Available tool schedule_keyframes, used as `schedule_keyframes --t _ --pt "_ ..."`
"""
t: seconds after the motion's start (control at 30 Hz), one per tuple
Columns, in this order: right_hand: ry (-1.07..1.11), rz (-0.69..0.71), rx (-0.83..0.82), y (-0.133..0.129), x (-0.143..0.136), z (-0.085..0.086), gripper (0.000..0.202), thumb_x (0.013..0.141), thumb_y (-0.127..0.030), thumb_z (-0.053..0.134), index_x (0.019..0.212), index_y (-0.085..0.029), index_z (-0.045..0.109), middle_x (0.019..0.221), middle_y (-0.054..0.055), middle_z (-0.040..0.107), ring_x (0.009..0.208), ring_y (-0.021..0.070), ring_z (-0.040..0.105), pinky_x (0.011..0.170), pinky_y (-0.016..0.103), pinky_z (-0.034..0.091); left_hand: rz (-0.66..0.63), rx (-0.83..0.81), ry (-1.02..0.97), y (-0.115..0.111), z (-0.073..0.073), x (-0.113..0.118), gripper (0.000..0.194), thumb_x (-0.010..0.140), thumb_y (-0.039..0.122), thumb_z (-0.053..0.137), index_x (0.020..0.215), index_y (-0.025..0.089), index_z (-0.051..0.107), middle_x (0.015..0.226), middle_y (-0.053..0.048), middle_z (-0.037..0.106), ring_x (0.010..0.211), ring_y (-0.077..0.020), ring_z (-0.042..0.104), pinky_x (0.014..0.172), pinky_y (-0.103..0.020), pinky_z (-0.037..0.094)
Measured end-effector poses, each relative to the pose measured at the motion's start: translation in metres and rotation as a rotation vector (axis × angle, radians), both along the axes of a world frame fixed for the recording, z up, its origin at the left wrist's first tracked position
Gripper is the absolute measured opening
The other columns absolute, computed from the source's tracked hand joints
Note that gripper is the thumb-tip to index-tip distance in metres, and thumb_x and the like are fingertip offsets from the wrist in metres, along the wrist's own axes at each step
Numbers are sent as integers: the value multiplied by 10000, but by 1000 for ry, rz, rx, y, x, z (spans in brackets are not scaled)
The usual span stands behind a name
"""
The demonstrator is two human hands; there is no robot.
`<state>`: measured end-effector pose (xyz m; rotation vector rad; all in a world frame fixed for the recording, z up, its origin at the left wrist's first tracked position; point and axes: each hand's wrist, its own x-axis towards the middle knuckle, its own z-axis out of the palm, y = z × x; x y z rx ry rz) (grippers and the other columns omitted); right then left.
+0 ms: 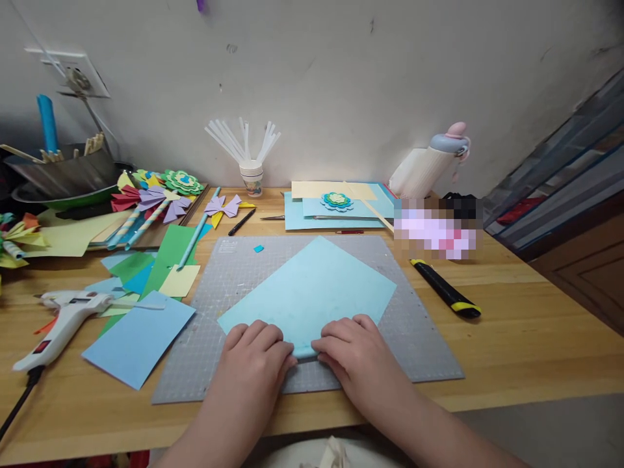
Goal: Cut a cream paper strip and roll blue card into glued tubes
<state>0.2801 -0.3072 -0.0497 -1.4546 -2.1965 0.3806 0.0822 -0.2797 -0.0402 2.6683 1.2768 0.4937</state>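
A sheet of light blue paper (316,286) lies cornerwise on a grey cutting mat (195,370). Its near corner is rolled into a narrow tube along the edge closest to me. My left hand (256,357) has its fingers closed on the left part of that roll. On the right part, my right hand (353,354) pinches the same roll with thumb and fingers. A short stretch of the roll shows between the two hands; its ends are hidden under them. A small blue paper scrap (259,248) rests near the mat's upper left.
At left lie a white glue gun (73,315), a blue paper square (141,338) and paper pinwheels (160,201). A paper cup (251,177) with white sticks, stacked paper (292,218) and a bottle (429,166) stand behind. A black-and-yellow cutter (446,289) lies right.
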Motion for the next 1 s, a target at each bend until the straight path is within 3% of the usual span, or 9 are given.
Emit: schedule_keyframes --t 0.23,0.43,0.6,0.83,1.0 --pt "-5 40 -220 17 4 19 129 849 -126 643 878 -239 697 862 -31 673 837 140 572 752 308 287 19 -114 -55 1 2 5 132 882 178 547 824 238 649 793 31 651 791 -175 545 731 -350 284" --pt "-103 35 38 5 1 12 165 900 -108 545 920 -215 669 871 16 641 814 171 529 748 324 288 63 -241 26 20 16 10 144 847 195 599 756 253 694 764 13 654 808 -194 563 728 -355 300" --pt "-175 32 141 0 -1 0 152 909 -123 537 966 -200 656 851 24 639 792 175 519 728 331 280 68 -226 28 24 17 10 91 824 200 637 783 256 695 784 24 671 816 -194 575 738 -363 301" --pt "-134 62 -1 18 4 9 216 911 -95 531 925 -241 690 828 -3 653 775 143 541 716 310 269 27 -36 21 8 6 11 81 818 156 635 821 230 669 821 9 660 839 -204 558 749 -364 304" --pt "-92 71 -111 25 8 18 185 861 -96 611 938 -243 693 880 -19 666 845 137 569 749 302 290 5 -105 75 18 10 12 111 850 160 599 806 221 681 798 7 664 830 -201 565 727 -360 300"
